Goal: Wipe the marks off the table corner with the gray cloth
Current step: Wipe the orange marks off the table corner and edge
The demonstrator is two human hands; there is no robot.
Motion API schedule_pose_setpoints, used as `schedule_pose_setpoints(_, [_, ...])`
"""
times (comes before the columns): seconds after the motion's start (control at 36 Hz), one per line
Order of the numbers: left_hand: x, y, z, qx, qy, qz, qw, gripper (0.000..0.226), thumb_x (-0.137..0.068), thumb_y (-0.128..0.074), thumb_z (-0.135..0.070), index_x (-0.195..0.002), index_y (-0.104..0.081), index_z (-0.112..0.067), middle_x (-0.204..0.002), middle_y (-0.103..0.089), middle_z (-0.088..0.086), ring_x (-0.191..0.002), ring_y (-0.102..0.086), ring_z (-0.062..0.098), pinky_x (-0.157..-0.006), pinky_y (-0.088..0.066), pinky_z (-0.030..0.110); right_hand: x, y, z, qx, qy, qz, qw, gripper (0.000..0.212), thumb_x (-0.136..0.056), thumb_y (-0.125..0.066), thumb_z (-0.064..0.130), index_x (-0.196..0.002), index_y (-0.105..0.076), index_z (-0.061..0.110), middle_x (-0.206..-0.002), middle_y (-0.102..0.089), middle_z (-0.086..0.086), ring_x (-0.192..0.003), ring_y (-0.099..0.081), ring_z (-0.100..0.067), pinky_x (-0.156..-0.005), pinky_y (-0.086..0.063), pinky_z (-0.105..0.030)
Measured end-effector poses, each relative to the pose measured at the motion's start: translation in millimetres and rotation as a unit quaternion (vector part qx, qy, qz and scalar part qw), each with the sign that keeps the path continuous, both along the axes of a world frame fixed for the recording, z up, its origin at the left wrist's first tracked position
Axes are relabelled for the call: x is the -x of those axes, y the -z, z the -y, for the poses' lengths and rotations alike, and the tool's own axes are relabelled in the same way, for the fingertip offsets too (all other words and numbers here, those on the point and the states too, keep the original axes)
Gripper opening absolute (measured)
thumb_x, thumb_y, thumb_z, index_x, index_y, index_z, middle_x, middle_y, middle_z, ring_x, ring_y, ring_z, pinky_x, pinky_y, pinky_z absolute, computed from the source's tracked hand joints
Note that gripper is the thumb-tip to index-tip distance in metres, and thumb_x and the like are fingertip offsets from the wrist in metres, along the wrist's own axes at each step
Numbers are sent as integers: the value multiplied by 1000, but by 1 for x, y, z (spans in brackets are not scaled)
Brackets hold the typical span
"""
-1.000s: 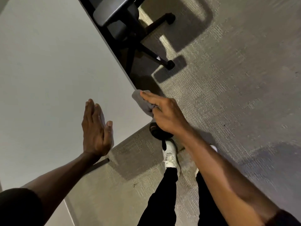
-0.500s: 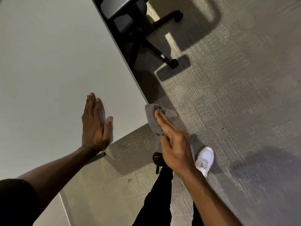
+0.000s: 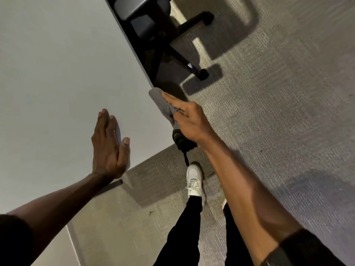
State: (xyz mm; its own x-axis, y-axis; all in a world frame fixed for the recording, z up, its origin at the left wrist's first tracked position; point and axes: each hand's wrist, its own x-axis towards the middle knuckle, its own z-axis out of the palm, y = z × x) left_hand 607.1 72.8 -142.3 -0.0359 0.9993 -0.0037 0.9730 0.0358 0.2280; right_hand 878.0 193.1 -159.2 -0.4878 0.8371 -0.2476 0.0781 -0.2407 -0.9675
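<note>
Cloth's back up the edge since last frame | right hand (image 3: 189, 120) fingers flat, pinning gray cloth (image 3: 163, 103) on table (image 3: 57, 64) edge, mid-frame | left hand (image 3: 108, 148) open, flat, empty | risk: cloth slips off the edge

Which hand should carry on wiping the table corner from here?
Right. The right hand already has the gray cloth pinned against the table edge at the corner. The left hand lies flat and empty on the tabletop, further in, bracing.
</note>
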Motion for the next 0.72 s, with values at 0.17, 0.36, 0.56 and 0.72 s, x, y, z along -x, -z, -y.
schedule_pose_setpoints(0.17, [-3, -3, 0, 18, -15, 2, 1000, 82, -109, -34, -43, -176, -12, 0, -187, -3, 19, -175, -2, 38, -138, -11, 65, -26, -6, 70, 27, 61, 23, 997, 59, -102, -47, -4, -158, -46, 13, -167, -42, 3, -149, -38, 11, -119, -33, -9])
schedule_pose_setpoints(0.36, [-7, -6, -1, 24, -23, 14, 999, 83, -108, -35, -43, -176, -13, -2, -188, -3, 15, -175, -1, 35, -138, -10, 63, -19, -18, 136, -14, 146, 77, 986, 67, -99, -44, 5, -163, -39, 25, -172, -34, 11, -158, -31, -2, -127, -37, -30])
schedule_pose_setpoints(0.56, [-7, -8, 0, 37, -33, 6, 999, 82, -108, -33, -43, -178, -8, -8, -189, 2, 8, -176, 2, 29, -139, -10, 62, 21, -33, 166, -108, 208, 170, 957, 72, -99, -49, -9, -166, -31, 10, -178, -20, -7, -165, -22, -28, -121, -45, -51])
schedule_pose_setpoints(0.72, [-6, -7, 0, 39, -30, 9, 999, 83, -108, -34, -44, -178, -8, -8, -189, 3, 9, -176, 2, 30, -139, -9, 62, 37, -50, 161, 110, 291, 48, 949, 71, -108, -45, 15, -165, -18, 46, -172, -33, 13, -156, -40, -15, -117, -47, -23])
